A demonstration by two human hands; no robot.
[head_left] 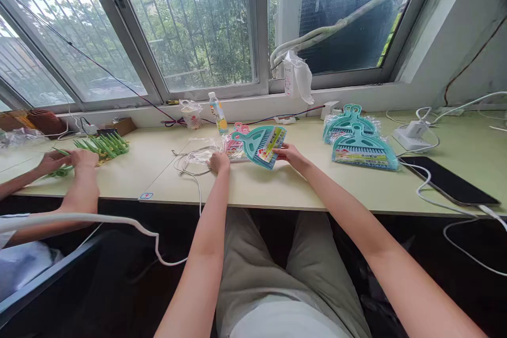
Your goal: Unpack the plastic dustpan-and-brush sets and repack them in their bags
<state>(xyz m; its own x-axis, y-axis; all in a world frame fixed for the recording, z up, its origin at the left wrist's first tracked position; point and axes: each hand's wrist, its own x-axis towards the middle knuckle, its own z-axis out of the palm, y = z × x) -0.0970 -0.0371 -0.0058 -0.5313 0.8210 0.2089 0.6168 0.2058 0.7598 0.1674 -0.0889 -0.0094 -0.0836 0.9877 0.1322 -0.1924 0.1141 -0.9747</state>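
My right hand (291,155) grips a teal mini dustpan and brush set (259,143) by the right side of its pan, holding it tilted above the table with the handle pointing left. A bright printed label covers part of its bristles. Fingers curled, my left hand (219,162) is closed on a clear plastic bag (200,155) on the table. Just behind it lies a pink dustpan set (236,139), partly hidden by the teal one. More wrapped teal dustpan sets (362,149) are piled to the right.
A white cable (189,173) loops beside my left hand. At the back stand a drink bottle (217,114) and a plastic cup (191,116). On the right are a phone (449,179) and a charger (415,134). At left, a co-worker's hands (81,161) handle green stems (106,146).
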